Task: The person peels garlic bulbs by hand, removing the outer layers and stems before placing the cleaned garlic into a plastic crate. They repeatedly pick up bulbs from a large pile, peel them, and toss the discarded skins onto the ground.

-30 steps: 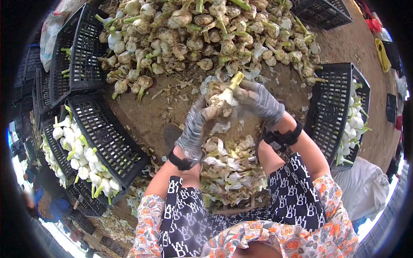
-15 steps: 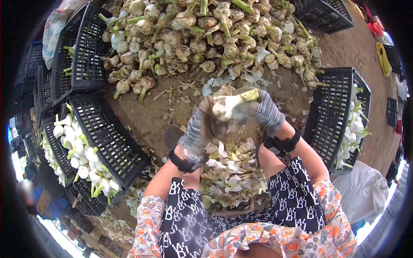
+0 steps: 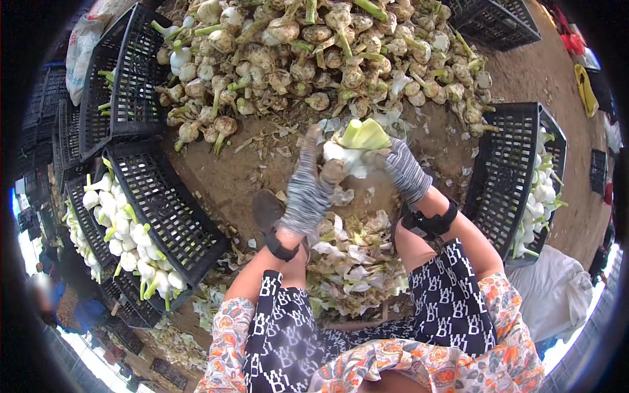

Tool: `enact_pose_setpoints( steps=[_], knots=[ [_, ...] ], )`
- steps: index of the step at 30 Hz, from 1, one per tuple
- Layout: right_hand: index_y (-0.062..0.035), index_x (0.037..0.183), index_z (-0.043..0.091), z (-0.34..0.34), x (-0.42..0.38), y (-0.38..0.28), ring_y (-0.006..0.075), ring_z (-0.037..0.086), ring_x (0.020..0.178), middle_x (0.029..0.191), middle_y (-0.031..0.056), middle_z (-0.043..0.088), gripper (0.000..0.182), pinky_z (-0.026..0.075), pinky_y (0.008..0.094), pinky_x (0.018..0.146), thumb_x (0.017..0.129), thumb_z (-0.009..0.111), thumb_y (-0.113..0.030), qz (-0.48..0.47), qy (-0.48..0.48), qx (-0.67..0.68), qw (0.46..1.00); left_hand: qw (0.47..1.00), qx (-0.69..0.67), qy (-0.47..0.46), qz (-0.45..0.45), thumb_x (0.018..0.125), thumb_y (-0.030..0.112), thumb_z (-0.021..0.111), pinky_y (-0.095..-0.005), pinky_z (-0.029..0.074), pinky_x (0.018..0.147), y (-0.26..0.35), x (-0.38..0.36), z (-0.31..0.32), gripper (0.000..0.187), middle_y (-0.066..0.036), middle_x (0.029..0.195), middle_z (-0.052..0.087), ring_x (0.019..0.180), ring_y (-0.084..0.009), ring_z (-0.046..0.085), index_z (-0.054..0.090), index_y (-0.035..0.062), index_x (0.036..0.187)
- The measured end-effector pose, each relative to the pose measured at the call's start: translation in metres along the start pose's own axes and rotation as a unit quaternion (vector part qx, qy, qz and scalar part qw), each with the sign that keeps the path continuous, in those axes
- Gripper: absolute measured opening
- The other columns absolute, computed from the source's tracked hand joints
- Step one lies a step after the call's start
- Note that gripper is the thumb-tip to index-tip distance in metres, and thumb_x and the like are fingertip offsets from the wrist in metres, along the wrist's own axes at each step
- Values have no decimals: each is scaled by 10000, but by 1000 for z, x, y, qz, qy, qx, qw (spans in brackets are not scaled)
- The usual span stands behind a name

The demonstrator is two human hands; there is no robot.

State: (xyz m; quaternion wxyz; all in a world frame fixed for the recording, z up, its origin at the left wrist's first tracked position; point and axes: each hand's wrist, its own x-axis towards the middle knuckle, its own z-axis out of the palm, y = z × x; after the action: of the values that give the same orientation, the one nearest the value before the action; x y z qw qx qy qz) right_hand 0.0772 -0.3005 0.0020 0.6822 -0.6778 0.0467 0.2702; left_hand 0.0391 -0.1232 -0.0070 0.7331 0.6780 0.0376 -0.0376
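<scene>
A garlic bulb (image 3: 345,154), white with a green, partly peeled-back stem, is in front of me over the dirt floor. My right hand (image 3: 407,171), in a grey striped glove, grips it from the right with fingers and thumb closed. On the other side, my left hand (image 3: 305,196), gloved alike, has its index finger stretched upward and its thumb apart, the thumb tip at the bulb's lower edge. Below the hands, between my legs, lies a heap of peeled garlic skins (image 3: 357,265).
A large pile of unpeeled, soil-covered garlic (image 3: 282,65) fills the far side. Black crates of white garlic stand at left (image 3: 173,206) and right (image 3: 501,177), and another crate (image 3: 137,72) is behind. A white sack (image 3: 553,291) lies at right.
The garlic has turned from stem pointing right to stem pointing up. My left hand's fingers have spread apart, while the right still grips the garlic.
</scene>
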Motion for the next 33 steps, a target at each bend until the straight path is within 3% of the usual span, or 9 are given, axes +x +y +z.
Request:
enact_pose_setpoints(
  steps=[3,4,7,9,15,19,24,27,33],
  knots=[
    [5,977,565,2,-7,1,135,558,791,878,34,621,212,453,268,743,803,526,-109,-6,-55,50,997,999,17,-3,41,836,399,567,-247,440,809,-38,2,1,598,-113,1123,498,948,-142,512,342,68,1280],
    [-6,959,568,-5,-3,27,140,557,793,874,26,614,201,452,267,748,796,542,-122,-45,-70,56,995,995,-67,-10,-74,818,476,554,-239,471,715,-3,2,8,624,-86,1037,546,855,-129,542,392,57,1251],
    [-51,887,562,-11,-8,21,141,539,828,847,1,576,172,451,260,771,755,609,-151,-89,-125,149,977,862,-401,-92,-296,832,487,516,-291,456,838,10,6,-2,588,-104,1070,549,958,-172,546,448,18,1181],
    [-54,900,561,-7,-17,11,131,535,835,858,-2,574,182,451,260,772,759,613,-156,-27,-82,176,981,860,-376,-148,-313,817,546,491,-270,469,733,16,9,-13,604,-78,1003,573,866,-142,550,490,44,1153],
    [-18,1017,559,-5,-19,-19,97,552,787,909,18,603,289,462,247,716,785,607,-183,1,-65,207,976,997,25,51,43,736,283,718,-203,421,719,10,18,-23,525,-41,995,528,861,-52,453,503,22,1138],
    [14,1074,539,-16,-16,-20,86,557,755,885,27,616,323,467,243,685,800,580,-153,-5,-77,-12,997,996,76,48,22,740,133,694,-262,445,824,44,21,-34,403,-74,1031,567,924,-121,524,537,-9,1082],
    [7,1077,542,-2,-22,-20,150,549,838,974,66,587,317,441,262,797,771,558,-76,-37,-27,62,997,985,147,1,-93,730,121,709,-233,479,692,46,35,-29,289,-51,865,619,767,-95,569,596,-5,965],
    [6,1118,507,-7,-15,-22,162,550,852,969,53,578,372,440,260,803,760,556,-85,-252,-54,-221,941,983,142,-23,-110,749,129,695,-223,476,642,38,39,-27,220,-36,817,628,725,-82,571,614,10,916],
    [7,984,566,-10,-24,-32,171,593,773,864,78,604,251,493,277,736,762,528,-104,44,9,207,977,990,79,-110,-44,766,164,679,-238,470,690,49,38,-45,221,-40,869,628,785,-88,564,615,24,925]
  ],
)
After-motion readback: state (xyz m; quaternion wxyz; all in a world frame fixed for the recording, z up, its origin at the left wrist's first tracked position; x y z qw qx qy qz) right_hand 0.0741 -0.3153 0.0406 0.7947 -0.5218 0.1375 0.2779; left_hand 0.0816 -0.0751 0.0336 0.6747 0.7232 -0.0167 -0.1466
